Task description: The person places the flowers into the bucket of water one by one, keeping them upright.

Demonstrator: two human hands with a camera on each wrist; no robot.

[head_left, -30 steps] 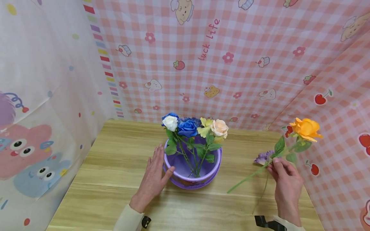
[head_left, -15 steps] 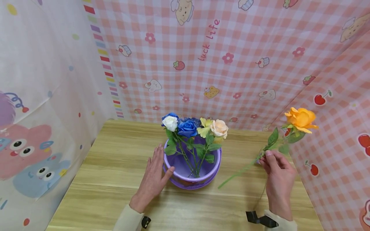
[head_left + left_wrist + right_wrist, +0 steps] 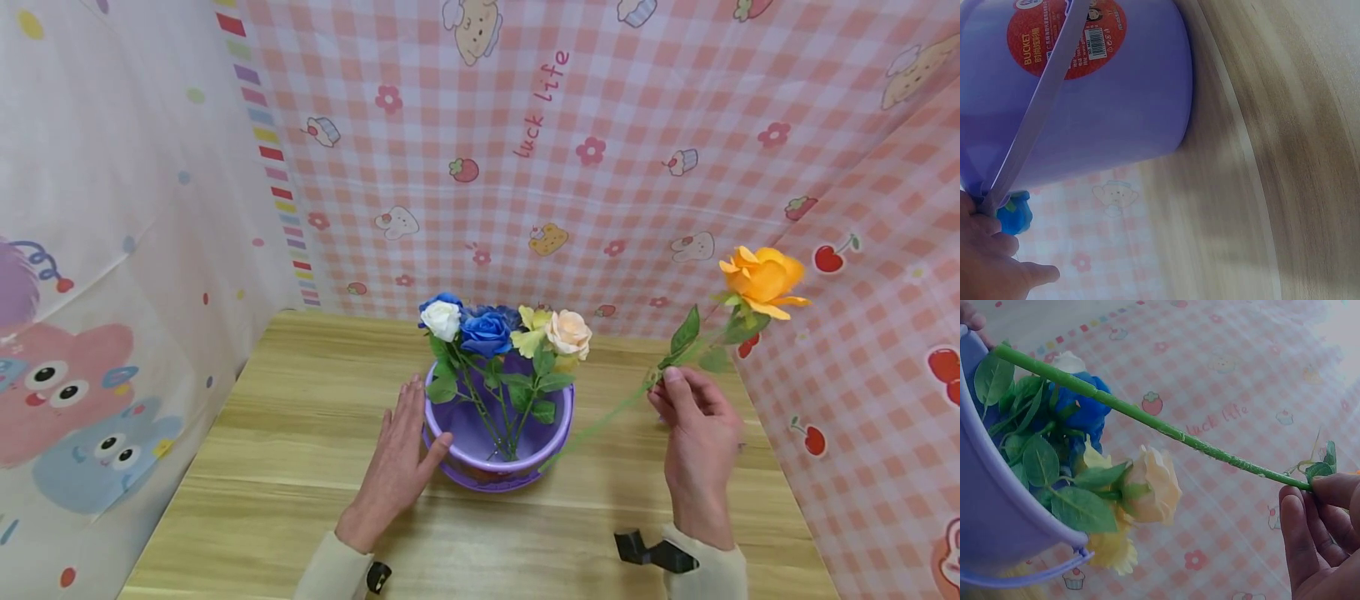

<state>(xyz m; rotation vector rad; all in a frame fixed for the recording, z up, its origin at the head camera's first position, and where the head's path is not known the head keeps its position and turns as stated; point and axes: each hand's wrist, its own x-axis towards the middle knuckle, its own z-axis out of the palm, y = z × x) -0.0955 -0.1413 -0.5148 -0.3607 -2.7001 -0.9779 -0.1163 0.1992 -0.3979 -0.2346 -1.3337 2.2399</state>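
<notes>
My left hand (image 3: 397, 458) rests with straight fingers against the left rim of a purple bucket (image 3: 491, 468). Inside the bucket stand a white rose (image 3: 441, 320), blue roses (image 3: 487, 333), a yellow flower (image 3: 529, 335) and a peach rose (image 3: 570, 333). To the bucket's right, my right hand (image 3: 701, 446) pinches an orange rose (image 3: 765, 279) partway along its stem, bloom up and tilted right. Its bare green stem (image 3: 1147, 422) slants down-left, the cut end overlapping the bucket's right side in the head view; contact there cannot be told.
The wooden table (image 3: 285, 433) carries the bucket near its middle. A checked pink cloth (image 3: 465, 208) hangs behind and to the right, a white printed cloth (image 3: 150, 167) to the left. The bucket's thin handle (image 3: 1035, 115) hangs down its side.
My right hand has moved left and a little up with the orange rose, bringing the stem's end over to the bucket's right side. The purple flower is now mostly hidden. My left hand stays put.
</notes>
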